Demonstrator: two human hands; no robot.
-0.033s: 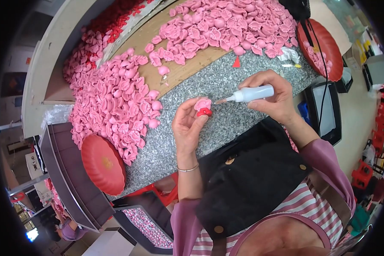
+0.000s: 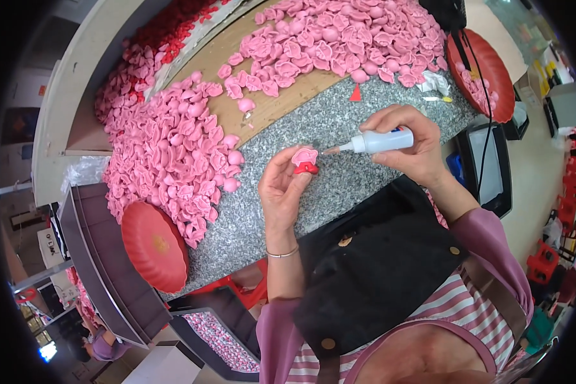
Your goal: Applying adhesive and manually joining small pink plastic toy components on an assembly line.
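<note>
Pinched in the fingertips of my left hand [image 2: 283, 185] is a small pink piece with a ruffled edge [image 2: 305, 157], with a red piece [image 2: 306, 168] against its lower side. My right hand [image 2: 413, 144] is wrapped around a whitish squeeze bottle [image 2: 381, 141]. Its thin nozzle [image 2: 333, 150] points left, its tip close to the pink piece; whether they touch I cannot tell. Both hands are above a grey speckled tabletop [image 2: 237, 256]. A heap of pink moulded pieces [image 2: 166, 141] lies left of my left hand, and another pink heap [image 2: 339, 38] lies beyond both hands.
A red scalloped dish [image 2: 155, 246] leans at the left table edge. Another red dish [image 2: 502, 77] with pink pieces stands far right, a black cable [image 2: 489, 137] hanging beside it. Below the front edge is a black tray [image 2: 221, 339] of small pink-and-white pieces. A person [image 2: 102, 342] is at lower left.
The squeeze bottle in my right hand has shifted very slightly to the right. My left hand stays in the same place with the pink and red pieces.
</note>
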